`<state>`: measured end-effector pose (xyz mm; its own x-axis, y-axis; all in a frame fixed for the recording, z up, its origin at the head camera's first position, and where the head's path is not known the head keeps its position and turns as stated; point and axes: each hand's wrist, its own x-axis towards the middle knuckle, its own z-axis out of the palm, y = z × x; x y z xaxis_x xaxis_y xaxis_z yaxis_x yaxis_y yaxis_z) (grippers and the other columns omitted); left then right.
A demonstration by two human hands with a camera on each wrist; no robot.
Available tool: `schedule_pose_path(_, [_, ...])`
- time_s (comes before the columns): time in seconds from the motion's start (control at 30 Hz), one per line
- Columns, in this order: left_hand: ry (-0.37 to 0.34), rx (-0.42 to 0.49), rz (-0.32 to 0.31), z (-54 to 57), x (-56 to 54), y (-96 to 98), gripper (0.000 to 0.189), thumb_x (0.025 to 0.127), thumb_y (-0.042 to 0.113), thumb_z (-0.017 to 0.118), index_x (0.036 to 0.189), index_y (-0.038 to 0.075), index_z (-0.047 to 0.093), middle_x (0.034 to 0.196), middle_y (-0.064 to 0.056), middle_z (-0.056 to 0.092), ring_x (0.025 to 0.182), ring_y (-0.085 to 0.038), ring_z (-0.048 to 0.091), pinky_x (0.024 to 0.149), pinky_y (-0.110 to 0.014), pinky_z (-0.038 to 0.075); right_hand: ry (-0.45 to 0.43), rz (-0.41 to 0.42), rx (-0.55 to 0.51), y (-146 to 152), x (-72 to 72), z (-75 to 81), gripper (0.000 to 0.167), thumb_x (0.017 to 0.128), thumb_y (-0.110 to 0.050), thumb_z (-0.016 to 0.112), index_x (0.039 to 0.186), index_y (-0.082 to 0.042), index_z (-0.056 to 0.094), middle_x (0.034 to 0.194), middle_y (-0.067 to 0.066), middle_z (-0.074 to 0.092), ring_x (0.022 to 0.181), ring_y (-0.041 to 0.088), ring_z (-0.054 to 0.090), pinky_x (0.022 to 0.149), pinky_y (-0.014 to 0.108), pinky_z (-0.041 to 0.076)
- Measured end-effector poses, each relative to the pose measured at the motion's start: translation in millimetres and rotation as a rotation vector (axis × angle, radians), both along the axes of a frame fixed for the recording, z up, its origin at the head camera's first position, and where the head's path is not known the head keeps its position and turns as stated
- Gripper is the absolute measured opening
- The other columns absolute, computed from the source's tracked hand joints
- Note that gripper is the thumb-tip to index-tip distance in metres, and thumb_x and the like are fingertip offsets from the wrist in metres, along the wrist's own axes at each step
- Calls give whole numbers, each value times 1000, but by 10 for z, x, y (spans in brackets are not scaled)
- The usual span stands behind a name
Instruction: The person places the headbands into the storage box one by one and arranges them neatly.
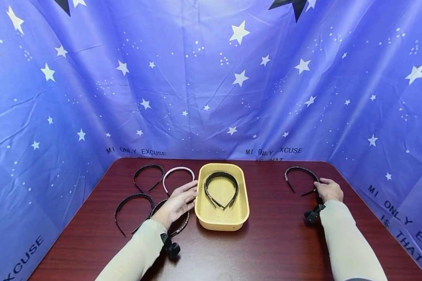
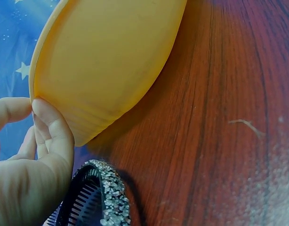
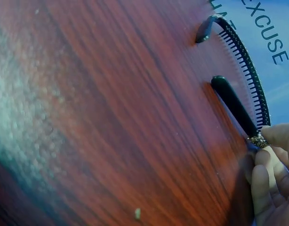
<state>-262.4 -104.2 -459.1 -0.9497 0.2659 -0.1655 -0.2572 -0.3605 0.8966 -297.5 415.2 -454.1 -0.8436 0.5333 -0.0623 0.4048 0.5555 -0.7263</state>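
My left hand [image 1: 175,207] pinches the left rim of a yellow plastic basin [image 1: 246,203], thumb and fingertips meeting at its edge in the left wrist view. Inside the basin lie dark toothed headbands [image 1: 221,175], overlapping, with their ends toward me. At the right of the table my right hand [image 1: 329,191] pinches one arm of a black headband [image 1: 300,168] between thumb and fingers. In the right wrist view that headband [image 3: 250,66] shows comb teeth inside and speckled glitter outside. Under my left hand lies a glitter-covered headband [image 2: 115,197], partly hidden by it.
Left of the basin are more headbands on the dark red wooden table [image 1: 274,242]: a black one [image 1: 148,166] at the back, a pale pink one [image 1: 178,169] beside it, and another black one [image 1: 133,196] nearer. A blue star-print curtain [image 1: 211,78] hangs around the table.
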Motion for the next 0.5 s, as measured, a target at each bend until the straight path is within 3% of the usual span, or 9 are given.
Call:
schedule_pose_path(0.23, [-2, -2, -1, 4, 0, 0, 62, 95, -5, 53, 154, 4, 36, 146, -22, 48, 106, -17, 60, 86, -29, 51, -9, 39, 60, 1, 18, 14, 49, 98, -33, 55, 134, 1, 60, 56, -7, 62, 58, 9, 53, 69, 35, 41])
schedule_pose_path(0.5, [4, 0, 3, 3, 12, 3, 62, 94, -5, 54, 153, 2, 36, 143, -22, 50, 103, -16, 61, 84, -29, 51, 1, 64, 35, 10, 45, 29, 47, 99, -30, 55, 133, 3, 60, 59, -6, 65, 52, 4, 58, 67, 32, 42])
